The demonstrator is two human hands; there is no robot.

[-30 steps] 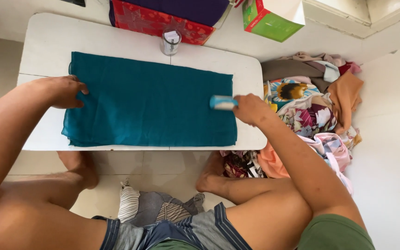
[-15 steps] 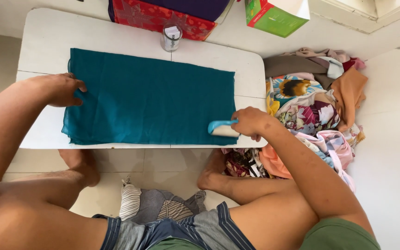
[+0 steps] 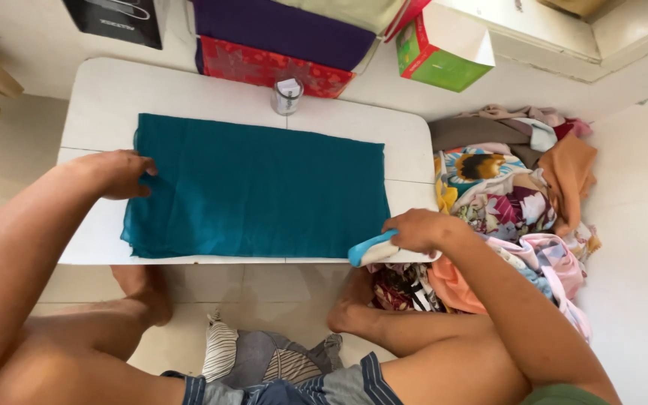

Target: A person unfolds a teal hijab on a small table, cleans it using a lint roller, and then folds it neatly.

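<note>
Where one teal cloth (image 3: 260,187) covers one table (image 3: 106,82), our left hand (image 3: 118,174) presses its left edge flat; our right hand (image 3: 418,230) clasps one roller (image 3: 369,250) at its near right corner.

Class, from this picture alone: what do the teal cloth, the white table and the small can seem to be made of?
Teal cloth: thin woven fabric, matte; soft creases and layered edges show.
White table: probably plastic or coated board, smooth with a slight sheen; a seam crosses it.
Small can: likely metal, judging by its silvery, reflective side.
</note>
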